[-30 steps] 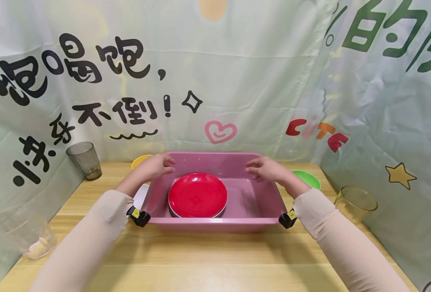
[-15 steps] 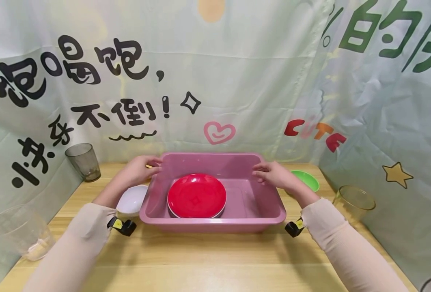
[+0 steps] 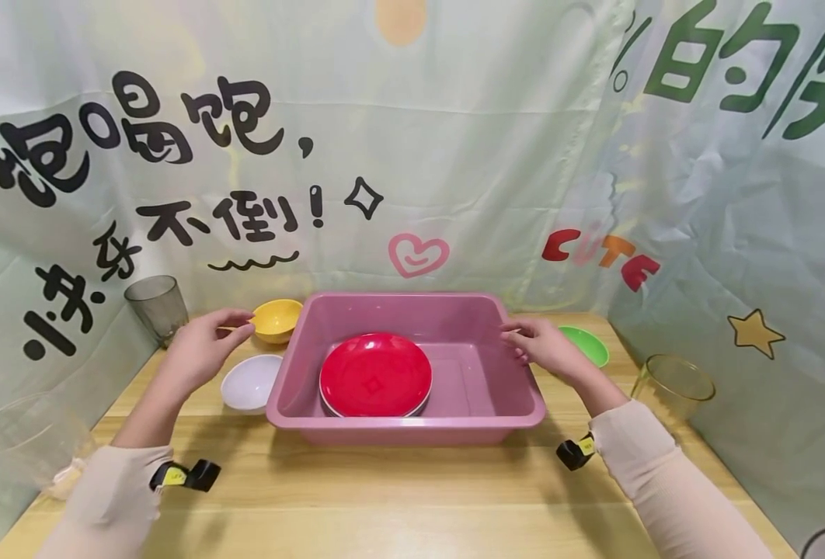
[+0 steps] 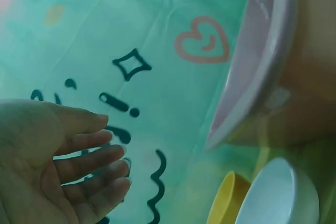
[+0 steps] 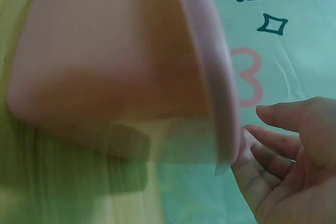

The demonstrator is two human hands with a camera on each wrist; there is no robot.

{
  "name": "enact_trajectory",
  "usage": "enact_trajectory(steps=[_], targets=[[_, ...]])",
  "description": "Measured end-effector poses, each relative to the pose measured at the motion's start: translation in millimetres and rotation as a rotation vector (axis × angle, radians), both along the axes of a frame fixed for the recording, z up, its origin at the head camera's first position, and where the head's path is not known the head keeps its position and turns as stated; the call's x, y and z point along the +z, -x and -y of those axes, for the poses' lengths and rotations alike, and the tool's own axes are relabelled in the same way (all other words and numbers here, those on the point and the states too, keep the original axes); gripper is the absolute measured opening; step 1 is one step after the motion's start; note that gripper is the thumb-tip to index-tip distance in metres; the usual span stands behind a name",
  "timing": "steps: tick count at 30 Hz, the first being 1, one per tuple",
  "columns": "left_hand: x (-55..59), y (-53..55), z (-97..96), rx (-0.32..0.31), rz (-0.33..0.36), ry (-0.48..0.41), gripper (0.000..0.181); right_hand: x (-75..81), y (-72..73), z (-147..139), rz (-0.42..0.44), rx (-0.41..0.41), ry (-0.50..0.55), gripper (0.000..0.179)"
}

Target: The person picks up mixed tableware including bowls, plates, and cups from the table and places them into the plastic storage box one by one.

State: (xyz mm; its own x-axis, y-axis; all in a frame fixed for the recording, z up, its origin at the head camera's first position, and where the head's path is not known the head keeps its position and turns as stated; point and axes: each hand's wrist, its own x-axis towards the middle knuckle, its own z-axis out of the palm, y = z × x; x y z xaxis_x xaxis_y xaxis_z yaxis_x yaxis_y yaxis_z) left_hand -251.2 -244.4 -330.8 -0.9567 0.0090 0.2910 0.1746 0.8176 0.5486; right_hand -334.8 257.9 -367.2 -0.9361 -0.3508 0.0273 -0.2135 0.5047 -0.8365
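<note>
A pink rectangular basin stands on the wooden table, and a red plate lies on top of a stack in its left half. My left hand is in the air left of the basin, above and beside a white bowl and a yellow bowl; it holds nothing, its fingers loosely bent in the left wrist view. At the basin's right rim hovers my right hand, fingers relaxed and holding nothing. Whether its fingertips touch the rim, I cannot tell. Behind that hand sits a green bowl.
A grey tumbler stands at the back left, with a clear cup nearer on the left. On the right is an amber glass. A printed cloth hangs behind and along both sides.
My left hand has moved from over the basin out to the left and nearer me, uncovering the white and yellow bowls. My right hand has shifted right, toward the basin's right rim.
</note>
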Motion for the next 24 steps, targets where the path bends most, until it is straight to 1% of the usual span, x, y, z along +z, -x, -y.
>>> enact_trajectory(steps=[2,5,9,14,18,24], targets=[[-4.0,-6.6,6.1,0.032,-0.025,-0.005,0.047,-3.7,-0.2,-5,0.0,-0.022,0.005,0.041],[-9.4,-16.5,15.2,0.07,-0.069,-0.017,0.045,-9.5,-0.8,-11,0.005,-0.063,0.008,0.035],[-17.2,-27.0,26.1,0.113,-0.113,-0.036,0.045,-18.6,-2.4,-18,-0.002,-0.117,0.014,0.027],[-25.6,-38.5,34.0,0.15,-0.12,-0.052,0.045,-28.9,-5.3,-23,-0.019,-0.169,0.043,0.023],[-30.6,-47.8,39.4,0.19,-0.133,-0.038,0.043,-36.7,-6.7,-23,0.016,-0.181,0.106,0.029],[-36.2,-57.7,51.7,0.267,-0.199,0.001,0.036,-48.9,-6.2,-22,0.094,-0.185,0.22,0.052]])
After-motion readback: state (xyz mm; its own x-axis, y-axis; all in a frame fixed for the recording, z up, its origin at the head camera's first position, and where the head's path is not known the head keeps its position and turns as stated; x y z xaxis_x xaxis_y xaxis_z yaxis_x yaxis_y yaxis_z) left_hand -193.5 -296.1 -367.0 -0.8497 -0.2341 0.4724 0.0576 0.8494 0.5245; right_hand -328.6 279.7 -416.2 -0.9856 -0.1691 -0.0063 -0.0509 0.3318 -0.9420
